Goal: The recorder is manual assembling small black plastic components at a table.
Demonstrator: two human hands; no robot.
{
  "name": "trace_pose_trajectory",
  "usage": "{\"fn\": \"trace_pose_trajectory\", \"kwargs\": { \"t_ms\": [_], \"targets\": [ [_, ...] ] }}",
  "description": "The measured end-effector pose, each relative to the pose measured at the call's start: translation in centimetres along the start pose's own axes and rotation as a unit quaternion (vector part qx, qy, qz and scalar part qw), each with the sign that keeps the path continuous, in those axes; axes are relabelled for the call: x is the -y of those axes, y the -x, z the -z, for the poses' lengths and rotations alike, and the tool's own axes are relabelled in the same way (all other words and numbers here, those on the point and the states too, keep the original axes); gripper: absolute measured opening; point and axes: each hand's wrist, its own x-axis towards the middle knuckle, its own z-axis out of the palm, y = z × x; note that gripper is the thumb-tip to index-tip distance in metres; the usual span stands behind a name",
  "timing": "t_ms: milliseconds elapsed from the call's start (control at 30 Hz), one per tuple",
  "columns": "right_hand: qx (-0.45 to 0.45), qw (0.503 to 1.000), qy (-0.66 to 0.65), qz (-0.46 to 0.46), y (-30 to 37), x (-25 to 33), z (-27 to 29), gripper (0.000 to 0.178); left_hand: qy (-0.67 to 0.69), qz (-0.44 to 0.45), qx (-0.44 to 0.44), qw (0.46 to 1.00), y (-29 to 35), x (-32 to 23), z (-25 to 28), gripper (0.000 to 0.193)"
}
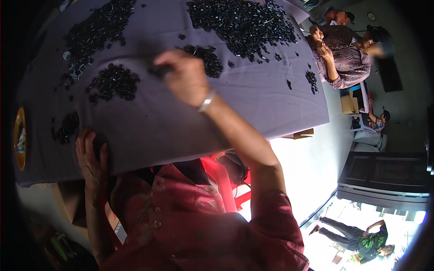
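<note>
My right hand (183,77), smeared by motion, reaches over the middle of the table. A dark clump, apparently of small black pieces (159,71), shows at its curled fingertips; single pieces there cannot be made out. Close beside that hand, toward the right, lies a small heap of black pieces (210,62). My left hand (89,156) rests on the near left edge of the table, fingers stretched out and thumb apart. Just beyond it sits a little pile of black pieces (67,128). Another round pile (115,82) lies between my two hands, farther out.
Grey cloth covers the table (153,131). Two larger heaps of black pieces, at far left (101,29) and far centre (242,27), spread across it. A yellow-rimmed bowl (20,139) stands at the left edge. Across the right side, a person in a striped shirt (341,52) works. A red chair (219,178) is nearby.
</note>
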Motion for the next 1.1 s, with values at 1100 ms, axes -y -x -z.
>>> {"fn": "trace_pose_trajectory", "kwargs": {
  "t_ms": [1100],
  "targets": [
    [0.174, 0.933, 0.310, 0.059, 4.4, 2.5, -2.7, 0.028, 0.013, 0.027, 0.005, 1.000, 0.3, -0.2, 0.9, 0.042]
  ]
}}
